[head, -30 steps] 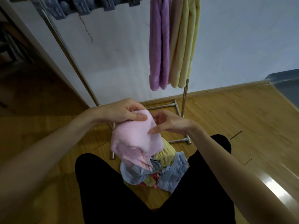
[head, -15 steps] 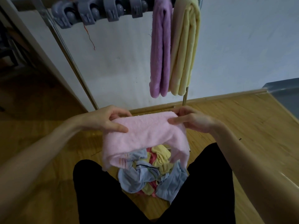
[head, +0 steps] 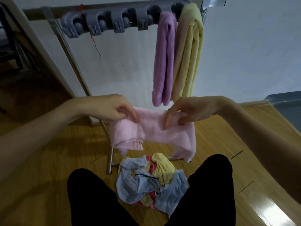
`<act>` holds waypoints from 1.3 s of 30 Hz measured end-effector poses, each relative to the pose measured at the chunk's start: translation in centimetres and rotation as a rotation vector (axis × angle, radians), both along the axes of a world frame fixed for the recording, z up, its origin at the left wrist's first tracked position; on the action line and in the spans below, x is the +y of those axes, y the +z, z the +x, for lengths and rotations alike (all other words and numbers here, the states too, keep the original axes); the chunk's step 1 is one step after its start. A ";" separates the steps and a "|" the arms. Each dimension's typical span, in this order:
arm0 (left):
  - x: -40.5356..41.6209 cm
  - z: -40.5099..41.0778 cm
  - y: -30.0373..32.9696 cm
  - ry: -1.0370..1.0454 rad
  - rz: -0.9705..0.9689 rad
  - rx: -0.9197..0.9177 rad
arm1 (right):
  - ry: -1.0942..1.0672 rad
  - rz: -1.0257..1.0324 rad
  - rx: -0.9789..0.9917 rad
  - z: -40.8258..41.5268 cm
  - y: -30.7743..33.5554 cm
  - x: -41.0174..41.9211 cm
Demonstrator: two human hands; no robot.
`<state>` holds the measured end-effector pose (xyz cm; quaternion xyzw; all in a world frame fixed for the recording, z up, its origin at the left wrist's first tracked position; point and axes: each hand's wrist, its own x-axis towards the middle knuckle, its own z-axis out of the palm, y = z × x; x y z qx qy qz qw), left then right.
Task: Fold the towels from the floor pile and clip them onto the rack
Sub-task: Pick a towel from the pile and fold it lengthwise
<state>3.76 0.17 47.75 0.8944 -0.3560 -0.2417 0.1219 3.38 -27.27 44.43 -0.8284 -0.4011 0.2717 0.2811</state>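
Head view, hands: I see the left hand [head: 112,110] and right hand [head: 187,111] each pinching the top edge of the pink towel [head: 151,132].
Pink towel: held up, stretched between them above the floor pile [head: 151,181].
Rack [head: 107,22]: purple towel [head: 164,62] and yellow towel [head: 189,54] hang clipped, touching.

A home room: wooden floor [head: 48,160], white wall [head: 244,46], and a clip rack [head: 105,23] hung with towels [head: 177,59].
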 end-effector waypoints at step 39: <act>-11.4 15.6 7.5 0.337 -0.275 -1.210 | -1.159 0.343 -1.199 14.5 7.3 1.6</act>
